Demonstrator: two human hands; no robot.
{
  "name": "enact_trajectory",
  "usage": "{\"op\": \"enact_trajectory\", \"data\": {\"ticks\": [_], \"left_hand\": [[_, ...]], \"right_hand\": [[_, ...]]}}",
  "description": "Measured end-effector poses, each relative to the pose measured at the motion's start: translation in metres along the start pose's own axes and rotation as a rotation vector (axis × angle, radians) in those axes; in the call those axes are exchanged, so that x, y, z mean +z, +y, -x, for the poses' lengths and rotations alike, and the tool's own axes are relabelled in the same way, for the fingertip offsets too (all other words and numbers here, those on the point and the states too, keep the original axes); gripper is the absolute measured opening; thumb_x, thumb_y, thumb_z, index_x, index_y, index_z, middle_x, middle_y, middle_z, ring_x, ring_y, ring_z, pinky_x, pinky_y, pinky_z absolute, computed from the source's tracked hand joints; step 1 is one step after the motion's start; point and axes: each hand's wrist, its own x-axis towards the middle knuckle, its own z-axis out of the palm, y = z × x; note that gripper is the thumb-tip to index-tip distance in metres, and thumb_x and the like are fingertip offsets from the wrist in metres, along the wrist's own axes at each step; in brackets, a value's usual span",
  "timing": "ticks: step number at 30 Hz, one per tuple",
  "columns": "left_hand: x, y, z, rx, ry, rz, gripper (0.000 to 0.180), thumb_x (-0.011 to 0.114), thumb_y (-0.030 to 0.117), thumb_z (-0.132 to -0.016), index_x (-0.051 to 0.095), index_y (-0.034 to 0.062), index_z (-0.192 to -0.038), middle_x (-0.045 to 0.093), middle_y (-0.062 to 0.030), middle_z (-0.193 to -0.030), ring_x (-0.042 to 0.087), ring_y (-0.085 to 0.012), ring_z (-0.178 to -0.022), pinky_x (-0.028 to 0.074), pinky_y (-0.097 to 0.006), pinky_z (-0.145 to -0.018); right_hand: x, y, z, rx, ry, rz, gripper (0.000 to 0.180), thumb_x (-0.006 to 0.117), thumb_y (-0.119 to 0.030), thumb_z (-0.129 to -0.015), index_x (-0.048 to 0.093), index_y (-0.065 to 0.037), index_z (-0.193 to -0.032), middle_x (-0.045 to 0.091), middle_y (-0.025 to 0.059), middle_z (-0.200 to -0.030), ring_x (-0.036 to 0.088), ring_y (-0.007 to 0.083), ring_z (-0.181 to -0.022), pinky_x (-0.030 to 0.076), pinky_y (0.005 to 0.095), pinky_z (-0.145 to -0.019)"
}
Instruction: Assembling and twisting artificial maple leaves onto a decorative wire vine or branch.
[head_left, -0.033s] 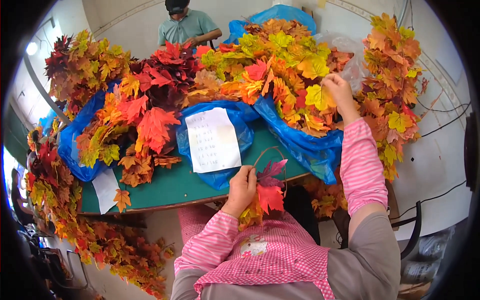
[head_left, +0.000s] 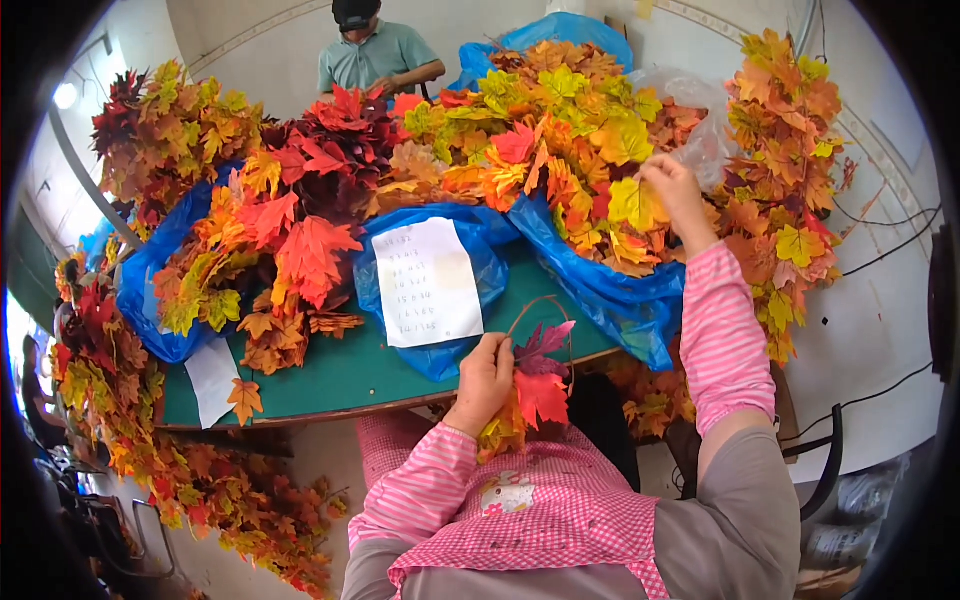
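Note:
Low over my lap, my left hand [head_left: 485, 380] is closed on a leaf garland [head_left: 540, 398] of artificial maple leaves in purple, red and yellow. A thin brown stem loops up from it. My right hand [head_left: 673, 190] reaches out to the right over the heap of leaves [head_left: 575, 240], its fingers pinching a yellow maple leaf [head_left: 636, 206] by the top end. That leaf hangs in front of orange and yellow ones lying on a blue plastic bag [head_left: 605, 290]. How much of the garland lies behind my left hand is hidden.
A white handwritten sheet [head_left: 427, 282] lies on another blue bag on the green table [head_left: 330, 390]. Dark red leaves [head_left: 345, 150] pile up at centre left. Leaf garlands hang at the right [head_left: 785, 200] and left [head_left: 200, 480]. Across the table sits a person [head_left: 380, 55].
My right hand has shifted slightly down and left with the yellow leaf. My left hand and the garland stay in place.

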Motion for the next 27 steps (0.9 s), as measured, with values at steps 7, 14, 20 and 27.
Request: {"op": "enact_trajectory", "data": {"ticks": [7,14,20,27], "left_hand": [[0.003,-0.004,0.003,-0.039,-0.002,0.021,0.009,0.061,0.009,-0.095,0.062,0.0008,-0.099,0.063,-0.0137,-0.071,0.062,-0.0207,-0.059,0.049,-0.033,-0.056],[0.001,0.001,0.001,0.061,0.026,-0.068,0.009,0.06,0.008,-0.094,0.062,0.0004,-0.098,0.063,-0.0166,-0.073,0.063,-0.0256,-0.062,0.049,-0.035,-0.059],[0.002,-0.004,-0.001,0.099,0.028,-0.047,0.009,0.059,0.01,-0.094,0.06,0.002,-0.099,0.065,-0.0197,-0.078,0.065,-0.0377,-0.071,0.05,-0.042,-0.062],[0.005,-0.003,0.002,0.044,0.082,-0.108,0.012,0.062,0.011,-0.093,0.062,0.0003,-0.097,0.065,-0.0219,-0.084,0.065,-0.0375,-0.075,0.051,-0.039,-0.066]], "right_hand": [[0.02,0.032,0.033,0.008,-0.141,0.204,0.02,0.064,-0.016,-0.09,0.066,0.001,-0.1,0.068,0.0033,-0.085,0.061,0.0098,-0.078,0.049,0.0274,-0.073],[0.005,0.021,0.039,-0.024,-0.001,0.208,0.014,0.067,-0.015,-0.092,0.067,-0.001,-0.095,0.065,0.0004,-0.099,0.058,0.0083,-0.087,0.047,0.0248,-0.081],[0.022,-0.016,0.077,-0.16,-0.174,-0.087,0.006,0.057,-0.003,-0.09,0.059,-0.002,-0.084,0.063,0.0072,-0.118,0.059,0.0066,-0.092,0.047,0.0236,-0.08],[0.121,-0.033,0.18,-0.53,-0.584,0.461,0.008,0.064,-0.006,-0.079,0.058,-0.004,-0.085,0.063,0.0091,-0.088,0.061,0.0305,-0.087,0.043,0.0436,-0.095]]}}
